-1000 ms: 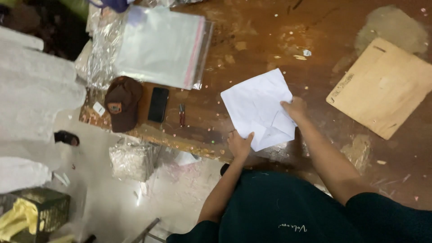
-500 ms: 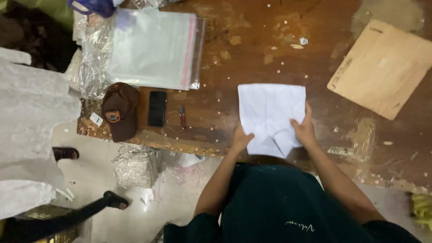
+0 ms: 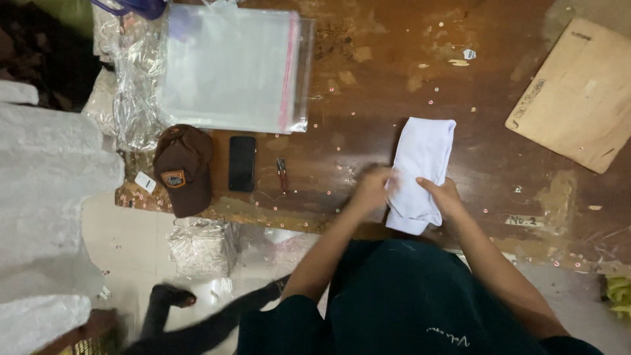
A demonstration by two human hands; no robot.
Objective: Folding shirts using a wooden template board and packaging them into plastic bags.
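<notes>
A folded white cloth (image 3: 420, 161) lies on the worn brown wooden table (image 3: 368, 98), near its front edge. My left hand (image 3: 371, 187) grips the cloth's left side and is blurred by motion. My right hand (image 3: 442, 194) holds the lower right part of the cloth. The cloth is a narrow strip, its lower end hanging just past the table's edge.
A stack of clear plastic bags with a pink strip (image 3: 230, 69) lies at the back left. A brown cap (image 3: 184, 167), a black phone (image 3: 242, 163) and a small tool (image 3: 282, 174) sit near the front edge. A wooden board (image 3: 578, 98) rests at the right. Another person's leg (image 3: 197, 315) is on the floor.
The white cloth has been folded narrower, from a wide sheet to a slim strip. Both hands moved closer together on it. A person's leg moved right across the floor.
</notes>
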